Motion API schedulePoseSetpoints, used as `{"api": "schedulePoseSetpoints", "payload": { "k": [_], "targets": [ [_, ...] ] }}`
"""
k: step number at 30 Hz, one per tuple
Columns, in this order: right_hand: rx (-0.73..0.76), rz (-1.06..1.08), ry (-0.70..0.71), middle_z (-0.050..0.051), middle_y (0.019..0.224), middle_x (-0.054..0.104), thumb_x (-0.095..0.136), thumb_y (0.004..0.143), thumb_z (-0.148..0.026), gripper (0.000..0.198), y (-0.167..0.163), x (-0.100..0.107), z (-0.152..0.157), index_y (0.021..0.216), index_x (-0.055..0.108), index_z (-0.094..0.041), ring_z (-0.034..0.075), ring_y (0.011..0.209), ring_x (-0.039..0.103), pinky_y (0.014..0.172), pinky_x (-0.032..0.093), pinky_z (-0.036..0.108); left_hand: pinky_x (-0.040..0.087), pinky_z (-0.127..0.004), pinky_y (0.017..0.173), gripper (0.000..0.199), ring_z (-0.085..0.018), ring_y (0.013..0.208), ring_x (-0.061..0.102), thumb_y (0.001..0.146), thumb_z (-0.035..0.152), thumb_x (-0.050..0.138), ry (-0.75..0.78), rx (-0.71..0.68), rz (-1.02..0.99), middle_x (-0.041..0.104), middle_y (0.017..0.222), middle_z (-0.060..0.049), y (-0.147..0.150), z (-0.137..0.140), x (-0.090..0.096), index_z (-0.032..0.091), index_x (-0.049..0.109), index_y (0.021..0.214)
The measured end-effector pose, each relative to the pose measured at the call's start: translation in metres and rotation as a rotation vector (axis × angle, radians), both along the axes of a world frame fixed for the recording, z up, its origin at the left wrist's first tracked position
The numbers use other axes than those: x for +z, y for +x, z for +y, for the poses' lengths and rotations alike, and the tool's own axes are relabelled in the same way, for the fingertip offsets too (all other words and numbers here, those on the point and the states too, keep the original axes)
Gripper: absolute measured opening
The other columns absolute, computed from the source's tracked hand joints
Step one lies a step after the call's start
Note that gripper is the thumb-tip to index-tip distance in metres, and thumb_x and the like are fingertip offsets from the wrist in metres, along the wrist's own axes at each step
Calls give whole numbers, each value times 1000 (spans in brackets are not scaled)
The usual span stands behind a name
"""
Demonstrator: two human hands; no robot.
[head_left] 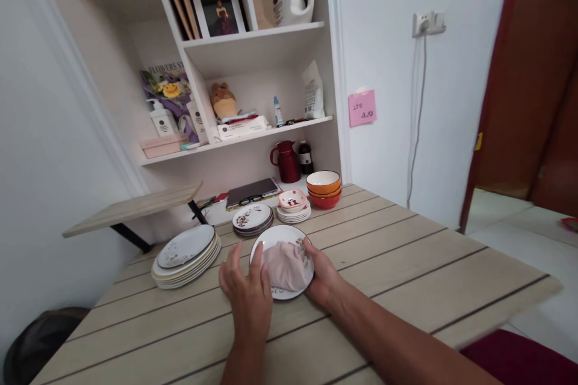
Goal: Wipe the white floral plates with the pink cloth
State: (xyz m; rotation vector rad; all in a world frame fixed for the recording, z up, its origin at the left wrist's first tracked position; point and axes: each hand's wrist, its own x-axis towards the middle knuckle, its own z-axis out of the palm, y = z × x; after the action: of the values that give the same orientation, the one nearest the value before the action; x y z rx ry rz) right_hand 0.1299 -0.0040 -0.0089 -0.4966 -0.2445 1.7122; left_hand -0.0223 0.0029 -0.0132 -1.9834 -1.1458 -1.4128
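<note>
A round white plate [282, 295] with a dark rim and a leaf pattern is held above the wooden table, tilted slightly towards me. My right hand [323, 277] grips its right edge, the thumb over the rim. On the plate lies a crumpled pale pink cloth [285, 266], covering most of its middle. At the left rim is my left hand [248, 280], fingers spread and raised; whether the fingertips touch the plate or cloth I cannot tell. Just behind stands a stack of small patterned plates [253, 218], and farther left a stack of larger plates [186, 252].
Near the table's back right are stacked orange and red bowls [324, 186] and a small square dish [292, 200] on white saucers [294, 215]. Behind them stand a red jug [288, 162] and a dark bottle [306, 158]. A small raised shelf [135, 207] juts over the left side.
</note>
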Motion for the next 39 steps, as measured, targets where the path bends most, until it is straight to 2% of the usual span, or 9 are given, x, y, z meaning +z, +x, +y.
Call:
{"api": "schedulePoseSetpoints", "payload": {
  "k": [4,8,14,17,20,26,31,36,39],
  "targets": [
    [25,-6,-11,11,88,75,40,92,-51,48,4,5,-1,107,63,-12,24,84,70,86,50,40,21,-53,112,38,-28,134,38,88,18,53,-35,-258,174,50,139,-10,0,-3,1,31,61,123],
    [59,-19,-12,10,76,75,42,90,-54,50,4,8,-4,100,65,-10,22,76,71,77,52,33,20,-49,113,40,-27,131,44,88,22,54,-310,-533,312,57,136,-4,7,-3,0,37,59,125],
    [98,-69,-10,12,78,74,44,89,-56,52,-1,10,-8,96,66,-9,20,69,70,68,52,31,9,-51,116,31,-29,130,47,84,26,60,-668,-754,34,61,130,-4,12,-7,8,35,68,113],
    [110,-66,0,11,82,75,46,90,-53,49,-5,8,-8,100,66,-9,19,70,70,69,52,30,4,-51,117,30,-30,130,46,83,24,61,-675,-739,-54,62,130,-4,13,-9,10,35,69,110],
    [109,-63,9,12,82,75,47,89,-52,51,-8,6,-7,104,66,-7,21,74,71,75,53,32,4,-52,116,33,-30,129,47,85,23,58,-549,-613,-33,62,130,-5,12,-5,5,35,67,114],
    [23,-21,12,13,89,76,44,91,-48,50,-4,7,-2,116,60,-8,25,84,71,85,51,40,21,-57,109,39,-32,120,53,86,20,54,-371,-295,69,63,126,-10,3,13,-10,31,63,122],
    [-56,0,62,13,91,76,43,91,-49,51,8,10,2,115,60,-8,25,89,71,87,51,40,37,-52,102,39,-31,116,57,88,21,50,-411,-406,179,65,124,-11,3,12,-15,28,62,124],
    [-5,-35,42,13,88,76,43,90,-52,52,7,10,-1,112,62,-9,25,88,71,87,51,40,35,-48,109,39,-28,121,55,88,20,52,-492,-619,103,63,128,-6,6,7,-13,33,62,123],
    [74,-61,52,13,89,76,47,88,-53,51,-1,6,-4,110,64,-10,25,85,72,88,51,41,34,-48,111,44,-25,124,53,88,14,48,-391,-618,158,61,131,-4,3,10,-12,31,59,127]
  ]
}}
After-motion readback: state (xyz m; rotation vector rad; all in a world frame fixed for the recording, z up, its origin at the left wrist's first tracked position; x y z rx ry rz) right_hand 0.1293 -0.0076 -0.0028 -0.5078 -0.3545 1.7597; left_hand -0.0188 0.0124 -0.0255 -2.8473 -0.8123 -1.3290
